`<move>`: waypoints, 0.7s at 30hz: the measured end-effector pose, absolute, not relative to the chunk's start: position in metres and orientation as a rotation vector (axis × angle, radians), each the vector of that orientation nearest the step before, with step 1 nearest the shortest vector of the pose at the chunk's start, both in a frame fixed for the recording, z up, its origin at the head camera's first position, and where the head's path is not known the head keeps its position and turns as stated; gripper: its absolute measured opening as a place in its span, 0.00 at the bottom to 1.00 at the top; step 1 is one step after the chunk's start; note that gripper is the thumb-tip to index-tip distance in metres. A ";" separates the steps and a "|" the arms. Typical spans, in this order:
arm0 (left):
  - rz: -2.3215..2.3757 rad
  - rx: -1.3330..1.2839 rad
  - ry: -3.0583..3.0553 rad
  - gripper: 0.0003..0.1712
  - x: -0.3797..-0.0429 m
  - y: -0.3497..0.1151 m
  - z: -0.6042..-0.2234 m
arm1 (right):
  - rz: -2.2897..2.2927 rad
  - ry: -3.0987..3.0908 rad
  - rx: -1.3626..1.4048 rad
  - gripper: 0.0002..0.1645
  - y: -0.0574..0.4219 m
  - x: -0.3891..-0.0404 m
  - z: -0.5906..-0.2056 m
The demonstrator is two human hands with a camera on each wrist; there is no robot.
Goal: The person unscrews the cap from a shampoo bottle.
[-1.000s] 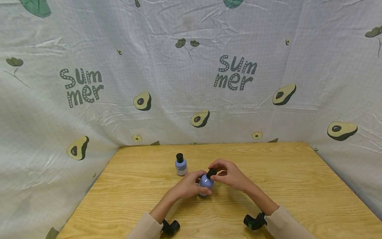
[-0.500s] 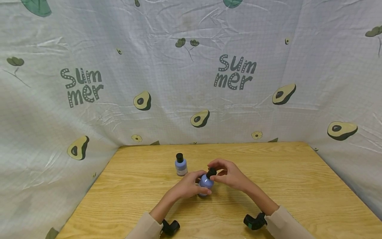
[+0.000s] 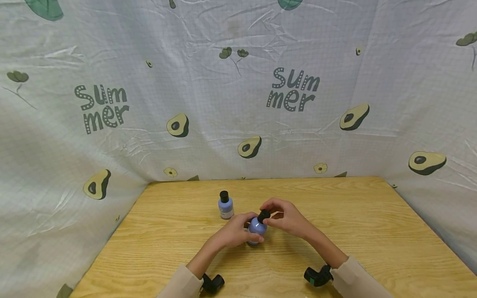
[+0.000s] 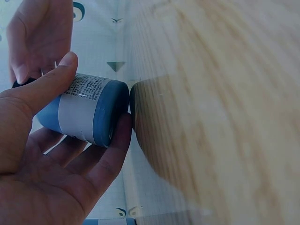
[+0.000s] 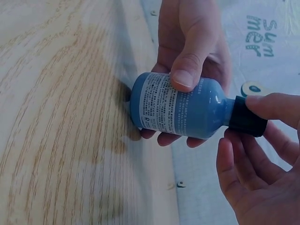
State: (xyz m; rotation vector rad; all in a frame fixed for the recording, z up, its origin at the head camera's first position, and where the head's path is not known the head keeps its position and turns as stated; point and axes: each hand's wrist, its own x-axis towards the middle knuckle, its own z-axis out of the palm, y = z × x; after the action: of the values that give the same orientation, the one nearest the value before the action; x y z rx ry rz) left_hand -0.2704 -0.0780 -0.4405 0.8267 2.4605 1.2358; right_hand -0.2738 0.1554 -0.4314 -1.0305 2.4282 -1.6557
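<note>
Gripping the blue bottle point(image 3: 257, 226) by its body: left hand point(image 3: 237, 231), likely so it can't spin while the right hand point(image 3: 288, 217) pinches the black cap point(image 5: 248, 117). Glossy, plastic-looking cylinder, rounded shoulder, printed white label point(image 5: 161, 103). Tilted, about midway between the wood-grain tabletop's point(image 3: 156, 236) side edges; base contact unclear. Second bottle point(image 3: 226, 209) upright, nearer far edge, left.

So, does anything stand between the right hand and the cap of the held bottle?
Nothing visible does: the right hand has its thumb and fingers on the black cap, while the left hand holds the bottle. The other bottle stands apart, farther back.
</note>
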 end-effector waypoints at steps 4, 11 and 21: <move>1.234 0.830 2.463 0.28 -0.270 -0.077 -0.440 | -1.646 2.409 -1.060 0.18 0.156 -0.274 -0.431; 1.239 0.809 2.463 0.28 -0.270 -0.077 -0.440 | -1.642 2.423 -1.049 0.21 0.156 -0.273 -0.428; 1.236 0.806 2.459 0.29 -0.270 -0.078 -0.440 | -1.653 2.444 -0.972 0.18 0.155 -0.273 -0.428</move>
State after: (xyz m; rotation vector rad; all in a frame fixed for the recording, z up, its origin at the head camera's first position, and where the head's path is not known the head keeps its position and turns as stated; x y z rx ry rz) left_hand -0.2704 -0.0777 -0.4404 0.8056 2.4585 1.2356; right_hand -0.2735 0.1547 -0.4279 -0.9722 2.4435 -1.6528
